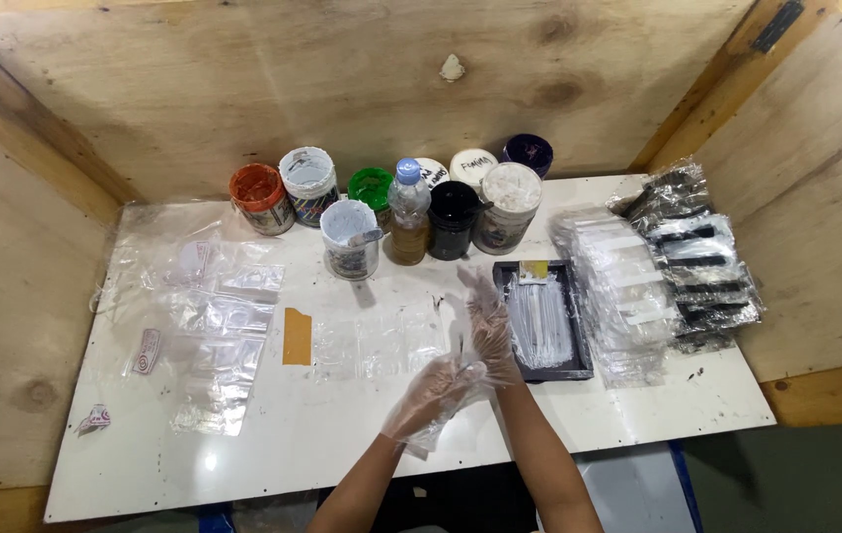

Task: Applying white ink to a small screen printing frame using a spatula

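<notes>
Black tray (579,367) of thin clear sticks, long axis near-to-far, lies just right of gloved right hand (488,321), fingers spread; left hand (436,393) pinches its cuff.

Gloved left hand (438,393) meets right hand (488,318) beside black tray (579,367)

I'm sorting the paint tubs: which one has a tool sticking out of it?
The white plastic tub of grey-white paint, standing alone in front of the row; a stick rests in it, unlike the others.
</notes>
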